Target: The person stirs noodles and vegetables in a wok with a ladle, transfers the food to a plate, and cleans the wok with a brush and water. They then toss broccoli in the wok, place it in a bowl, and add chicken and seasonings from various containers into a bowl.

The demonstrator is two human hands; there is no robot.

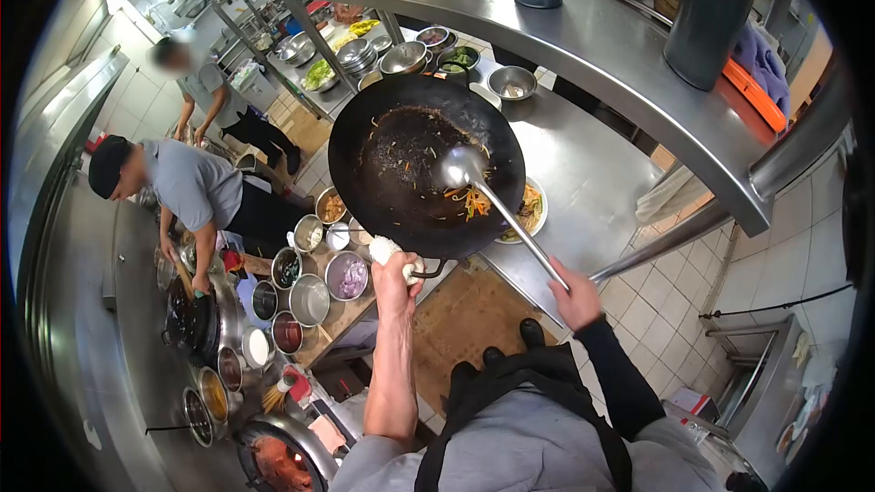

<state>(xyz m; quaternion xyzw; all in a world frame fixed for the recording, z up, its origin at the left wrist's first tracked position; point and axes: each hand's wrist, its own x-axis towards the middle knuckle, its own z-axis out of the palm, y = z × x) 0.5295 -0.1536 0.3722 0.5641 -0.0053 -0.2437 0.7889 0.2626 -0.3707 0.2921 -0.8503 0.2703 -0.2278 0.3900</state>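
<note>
My left hand (394, 284) is closed around a folded white cloth (384, 248) at the near handle of a black wok (360, 141). The wok is tilted over the steel counter, its dark inside facing me. In my right hand (576, 295) is the long handle of a metal ladle (463, 168), whose bowl is inside the wok. Beside the ladle lie strips of orange and pale food (472, 204), with a few scraps stuck higher up the wok. Partly hidden behind the wok's right edge, a white plate (545, 211) holds similar food.
Several metal bowls of ingredients, one with chopped purple onion (347, 276), stand left of the wok. A steel shelf (602, 32) with containers crosses above the counter (583, 159). At left, a person in a cap (196, 187) works at another wok (191, 319); another person (214, 91) stands behind.
</note>
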